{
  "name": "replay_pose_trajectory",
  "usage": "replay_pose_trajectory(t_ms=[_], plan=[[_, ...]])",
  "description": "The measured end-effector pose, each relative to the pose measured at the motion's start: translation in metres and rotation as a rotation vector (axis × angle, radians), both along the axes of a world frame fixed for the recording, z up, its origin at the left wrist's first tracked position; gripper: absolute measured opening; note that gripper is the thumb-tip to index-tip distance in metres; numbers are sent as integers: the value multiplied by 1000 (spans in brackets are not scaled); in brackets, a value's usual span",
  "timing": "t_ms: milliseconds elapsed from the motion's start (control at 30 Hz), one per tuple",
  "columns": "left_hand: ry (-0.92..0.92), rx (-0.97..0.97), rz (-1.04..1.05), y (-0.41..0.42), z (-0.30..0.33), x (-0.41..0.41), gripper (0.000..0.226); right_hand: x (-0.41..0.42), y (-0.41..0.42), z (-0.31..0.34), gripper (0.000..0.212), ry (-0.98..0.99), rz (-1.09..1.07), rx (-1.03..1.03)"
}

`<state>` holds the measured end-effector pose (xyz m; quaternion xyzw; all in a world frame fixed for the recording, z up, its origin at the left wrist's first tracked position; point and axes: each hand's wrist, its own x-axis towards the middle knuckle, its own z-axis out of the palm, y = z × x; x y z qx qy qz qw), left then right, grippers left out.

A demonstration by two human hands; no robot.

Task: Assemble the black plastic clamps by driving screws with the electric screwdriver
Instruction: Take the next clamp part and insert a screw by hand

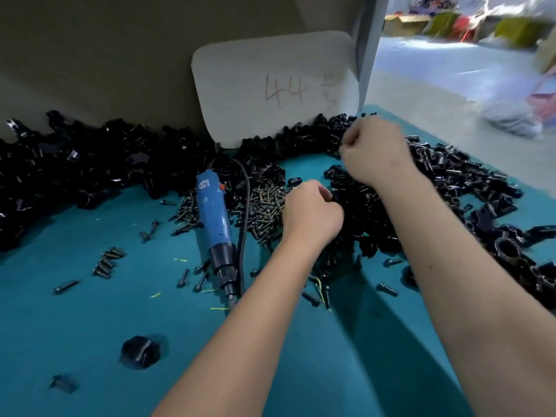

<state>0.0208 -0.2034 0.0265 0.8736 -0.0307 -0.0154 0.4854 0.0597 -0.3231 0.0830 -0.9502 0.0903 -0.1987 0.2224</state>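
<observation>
Black clamps (376,212) under both curled hands (313,212); whatever they grip, I cannot tell.

"44" handwritten on grey card (275,85)

— Where are the hands?
— Both are out over the clamps (376,206). The left hand (311,213) has its fingers curled at the heap's edge, beside the screws (266,207). The right hand (374,150) is curled too, farther back; whether it holds anything, I cannot tell.
— And the screwdriver (215,224)?
— It lies untouched on the teal mat (90,326), tip toward the person, left of the left hand. One clamp (140,352) sits alone near the front. A card (275,85) marked "44" stands behind.
</observation>
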Motion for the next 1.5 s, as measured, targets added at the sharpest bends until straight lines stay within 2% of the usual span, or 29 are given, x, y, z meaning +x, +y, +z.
replay_pose_trajectory(t_ms=[167, 267, 333, 467, 567, 667, 800, 933, 1033, 1100, 1167, 1233, 1267, 1333, 1433, 1500], plan=[[-44, -30, 154, 13, 3, 5, 15, 24, 47, -26, 34, 178, 281, -68], [-139, -14, 256, 34, 7, 3, 28, 34, 52, -36, 46, 362, 413, -153], [-269, 21, 339, 53, 10, 4, 31, 37, 47, -40, 54, 398, 416, -192], [-345, -76, 394, 81, 16, 5, 27, 38, 40, -45, 41, 311, 350, -172], [-376, -68, 367, 100, 16, 3, 29, 36, 43, -48, 42, 184, 295, -64], [-364, -28, 422, 128, 9, 4, 27, 28, 66, -47, 31, 55, 378, 177], [-285, 107, 547, 177, -7, 11, 23, 8, 115, -39, 26, 26, 548, 428], [-233, 361, 642, 225, -23, 21, 29, -2, 161, -36, 26, 131, 694, 574], [-202, 496, 552, 246, -27, 40, 47, -1, 189, -41, 21, 187, 747, 717], [-172, 589, 403, 254, -27, 61, 59, -2, 203, -42, 20, 241, 782, 806], [-137, 775, 213, 258, -25, 82, 56, -3, 212, -43, 22, 282, 793, 748], [-140, 889, 118, 261, -24, 93, 41, -5, 219, -43, 43, 321, 747, 670], [-146, 896, 133, 263, -25, 96, 36, -6, 221, -43, 54, 333, 706, 678], [-156, 879, 229, 268, -26, 95, 34, -6, 223, -40, 61, 317, 639, 803], [-148, 773, 299, 273, -22, 80, 25, -5, 219, -37, 54, 293, 615, 1032], [-229, 576, 362, 272, -15, 64, 19, -5, 216, -37, 41, 301, 650, 1070]])
